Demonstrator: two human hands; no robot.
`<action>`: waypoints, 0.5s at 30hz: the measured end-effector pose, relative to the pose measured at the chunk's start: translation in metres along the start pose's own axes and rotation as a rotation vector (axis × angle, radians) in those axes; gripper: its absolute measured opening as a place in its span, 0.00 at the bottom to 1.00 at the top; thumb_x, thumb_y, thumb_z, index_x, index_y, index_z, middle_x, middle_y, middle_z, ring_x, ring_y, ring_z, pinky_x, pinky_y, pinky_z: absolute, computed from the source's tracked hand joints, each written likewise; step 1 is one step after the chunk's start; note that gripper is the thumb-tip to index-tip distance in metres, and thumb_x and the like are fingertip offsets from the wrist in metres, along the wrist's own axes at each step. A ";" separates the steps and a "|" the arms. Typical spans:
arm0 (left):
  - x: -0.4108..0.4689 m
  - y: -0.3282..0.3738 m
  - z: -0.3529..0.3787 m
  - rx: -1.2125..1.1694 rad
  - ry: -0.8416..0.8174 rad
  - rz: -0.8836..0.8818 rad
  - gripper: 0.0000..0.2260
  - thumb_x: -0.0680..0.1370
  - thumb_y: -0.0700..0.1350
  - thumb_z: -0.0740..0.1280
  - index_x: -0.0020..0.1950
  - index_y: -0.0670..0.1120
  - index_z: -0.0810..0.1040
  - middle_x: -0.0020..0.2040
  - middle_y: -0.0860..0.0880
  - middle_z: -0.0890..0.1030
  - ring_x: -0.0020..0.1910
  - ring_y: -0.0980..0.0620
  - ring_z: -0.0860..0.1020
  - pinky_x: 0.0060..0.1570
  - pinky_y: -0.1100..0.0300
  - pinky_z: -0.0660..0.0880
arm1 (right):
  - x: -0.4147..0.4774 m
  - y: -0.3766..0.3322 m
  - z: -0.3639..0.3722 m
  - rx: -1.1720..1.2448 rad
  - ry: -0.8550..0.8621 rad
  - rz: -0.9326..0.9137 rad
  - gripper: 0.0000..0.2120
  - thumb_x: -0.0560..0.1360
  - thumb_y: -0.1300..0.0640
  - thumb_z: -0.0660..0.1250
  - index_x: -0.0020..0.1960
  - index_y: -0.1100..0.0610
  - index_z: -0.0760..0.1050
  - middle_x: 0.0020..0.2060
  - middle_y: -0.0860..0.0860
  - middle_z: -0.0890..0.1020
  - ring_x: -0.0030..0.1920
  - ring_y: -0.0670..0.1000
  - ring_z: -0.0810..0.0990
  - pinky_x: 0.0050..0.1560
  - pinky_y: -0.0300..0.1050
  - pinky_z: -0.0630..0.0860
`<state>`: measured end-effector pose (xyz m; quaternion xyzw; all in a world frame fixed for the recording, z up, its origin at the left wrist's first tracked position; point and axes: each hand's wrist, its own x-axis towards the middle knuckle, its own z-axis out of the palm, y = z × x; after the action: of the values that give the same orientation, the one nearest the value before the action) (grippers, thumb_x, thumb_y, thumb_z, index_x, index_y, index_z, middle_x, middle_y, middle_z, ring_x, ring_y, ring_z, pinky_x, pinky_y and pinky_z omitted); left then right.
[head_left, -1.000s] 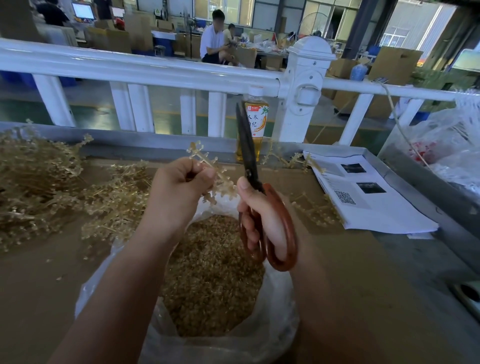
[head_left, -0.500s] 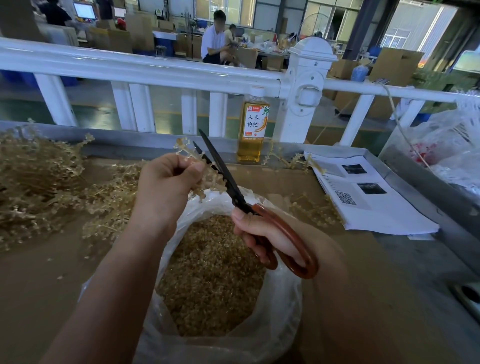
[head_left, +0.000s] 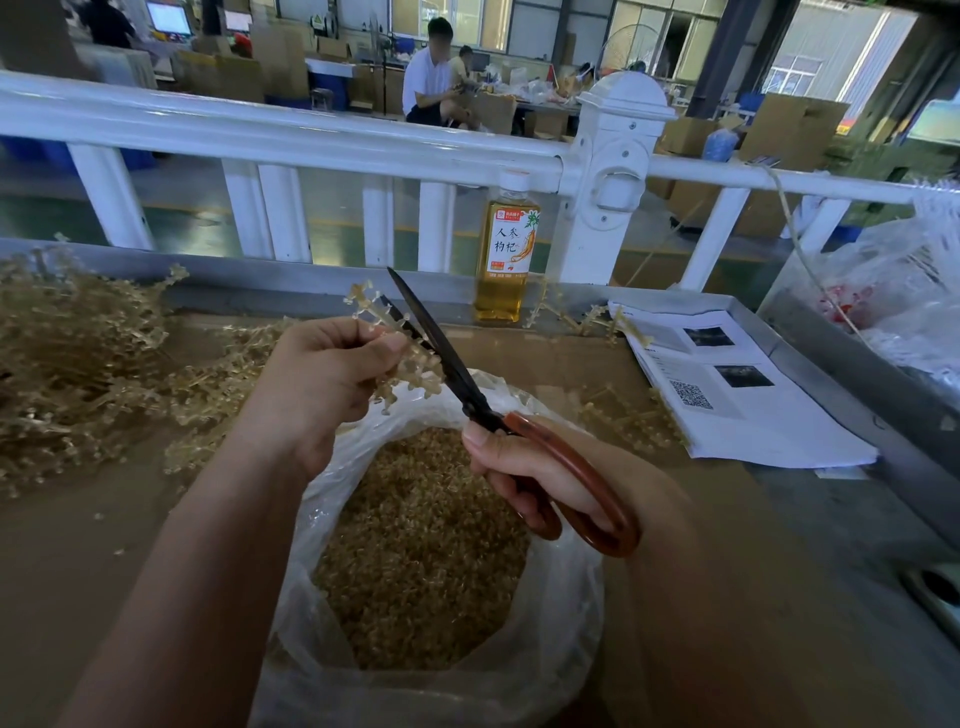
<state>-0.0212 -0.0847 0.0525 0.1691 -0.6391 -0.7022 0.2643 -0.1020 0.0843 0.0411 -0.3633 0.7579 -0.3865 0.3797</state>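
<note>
My left hand (head_left: 322, 379) pinches a pale tan plastic sprig (head_left: 410, 364) with small knobs, held above a clear plastic bag (head_left: 561, 623) filled with tiny tan cut pieces (head_left: 421, 551). My right hand (head_left: 540, 478) grips scissors (head_left: 467, 384) with reddish-brown handles. Their dark blades point up and to the left, slightly apart, and straddle the sprig just right of my left fingertips. The bag stands on a brown tabletop (head_left: 78, 561) between my forearms.
A heap of uncut tan sprigs (head_left: 78, 374) lies at the left. A bottle of amber drink (head_left: 506, 254) stands at the back by a white railing (head_left: 311, 135). Printed sheets (head_left: 737, 400) lie at the right, crumpled plastic bags (head_left: 898, 296) beyond. People sit in the background.
The scissors tipped from upright to lean left and came down onto the sprig. My left hand shifted slightly left with the sprig.
</note>
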 end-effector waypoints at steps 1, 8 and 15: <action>0.000 0.000 -0.001 -0.001 -0.003 -0.002 0.10 0.75 0.35 0.65 0.33 0.41 0.72 0.22 0.54 0.67 0.18 0.60 0.57 0.18 0.71 0.54 | 0.000 0.000 0.000 -0.004 -0.003 -0.004 0.34 0.61 0.29 0.59 0.47 0.60 0.70 0.24 0.47 0.70 0.26 0.49 0.67 0.31 0.45 0.68; -0.001 0.001 0.001 0.033 0.010 0.003 0.11 0.74 0.35 0.66 0.32 0.42 0.73 0.21 0.54 0.67 0.17 0.60 0.57 0.18 0.71 0.55 | 0.000 0.000 0.000 -0.002 -0.015 0.008 0.33 0.60 0.29 0.59 0.47 0.57 0.69 0.22 0.44 0.70 0.24 0.47 0.67 0.30 0.45 0.67; -0.002 0.002 0.000 0.081 -0.018 -0.010 0.11 0.74 0.35 0.66 0.32 0.42 0.74 0.21 0.54 0.69 0.17 0.61 0.59 0.18 0.71 0.56 | -0.001 -0.001 0.001 0.012 -0.007 -0.002 0.27 0.59 0.29 0.60 0.44 0.50 0.70 0.22 0.44 0.70 0.23 0.47 0.67 0.31 0.45 0.67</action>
<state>-0.0193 -0.0833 0.0544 0.1764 -0.6685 -0.6786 0.2479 -0.1005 0.0840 0.0422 -0.3629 0.7541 -0.3901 0.3841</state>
